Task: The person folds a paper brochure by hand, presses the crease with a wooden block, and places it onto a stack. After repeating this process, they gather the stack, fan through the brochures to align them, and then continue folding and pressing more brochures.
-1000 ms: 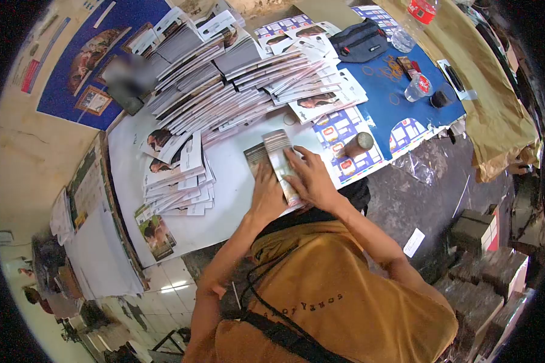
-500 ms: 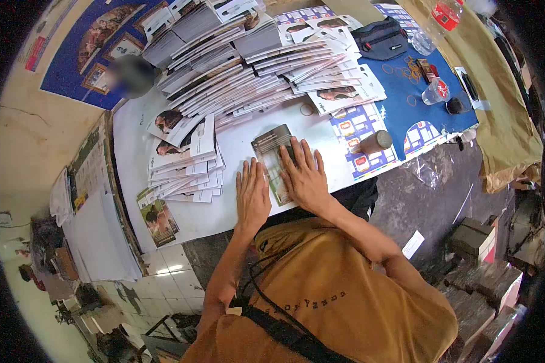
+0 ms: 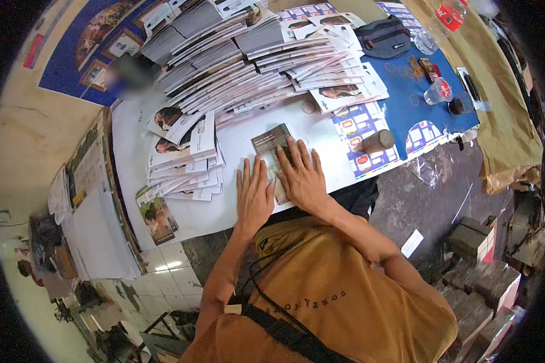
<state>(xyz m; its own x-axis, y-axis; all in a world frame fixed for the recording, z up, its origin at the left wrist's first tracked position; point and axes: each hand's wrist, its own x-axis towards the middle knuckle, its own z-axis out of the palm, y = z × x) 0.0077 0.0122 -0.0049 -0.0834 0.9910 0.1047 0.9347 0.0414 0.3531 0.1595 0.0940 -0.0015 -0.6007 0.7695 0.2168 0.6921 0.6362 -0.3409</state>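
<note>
A dark printed leaflet lies flat on the white tabletop, partly covered by my hands. My right hand rests on it with the fingers stretched out and apart. At the leaflet's left edge lies my left hand, palm down, fingers extended and holding nothing. Left of it is a loose pile of white folded booklets with a portrait on their covers. A green and brown leaflet sits at the table's front left, partly under that pile.
Large stacks of folded booklets fill the back of the table. A brown cylinder lies to the right. Beyond it are a dark pouch, a plastic cup, rubber bands and a bottle. Wrapped bundles stand on the floor.
My left hand has shifted slightly up and right, onto the leaflet's left edge, so more of the leaflet is covered. My right hand stays almost in place.
</note>
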